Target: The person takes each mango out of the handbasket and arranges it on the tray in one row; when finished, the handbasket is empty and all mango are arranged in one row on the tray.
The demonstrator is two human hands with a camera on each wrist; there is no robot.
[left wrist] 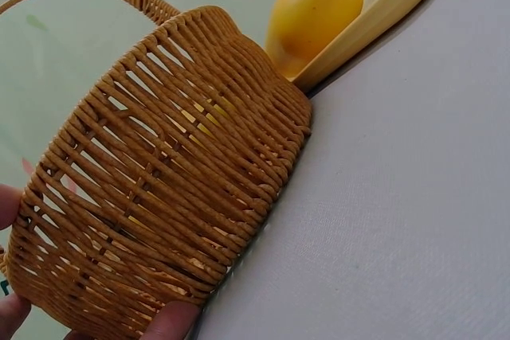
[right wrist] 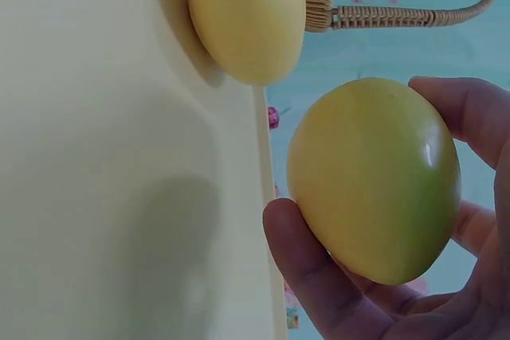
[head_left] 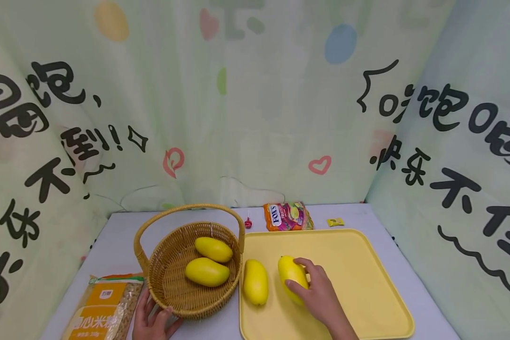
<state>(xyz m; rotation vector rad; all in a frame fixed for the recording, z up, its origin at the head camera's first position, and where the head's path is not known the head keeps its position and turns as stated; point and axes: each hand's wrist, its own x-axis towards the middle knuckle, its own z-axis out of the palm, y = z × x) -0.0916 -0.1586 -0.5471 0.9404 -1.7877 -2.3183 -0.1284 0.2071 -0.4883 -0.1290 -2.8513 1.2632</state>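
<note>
My right hand (head_left: 320,295) holds a yellow mango (head_left: 292,278) between thumb and fingers. In the right wrist view this mango (right wrist: 370,181) has a greenish side and is held above the tray, apart from its shadow. Another mango (head_left: 255,282) lies on the left side of the yellow tray (head_left: 344,278). The wicker basket (head_left: 170,269) stands left of the tray, with an upper mango (head_left: 214,249) and a lower mango (head_left: 207,272) inside. My left hand (head_left: 153,318) touches the basket's front-left side with spread fingers; most of that hand is outside the left wrist view.
A bag of grain-like pieces (head_left: 106,307) lies left of the basket. Behind the tray are a colourful candy bag (head_left: 288,216), a red lollipop (head_left: 248,223) and a small yellow packet (head_left: 335,222). Printed curtains (head_left: 255,118) surround the white table (head_left: 123,231). The basket's handle (head_left: 191,207) arches upright.
</note>
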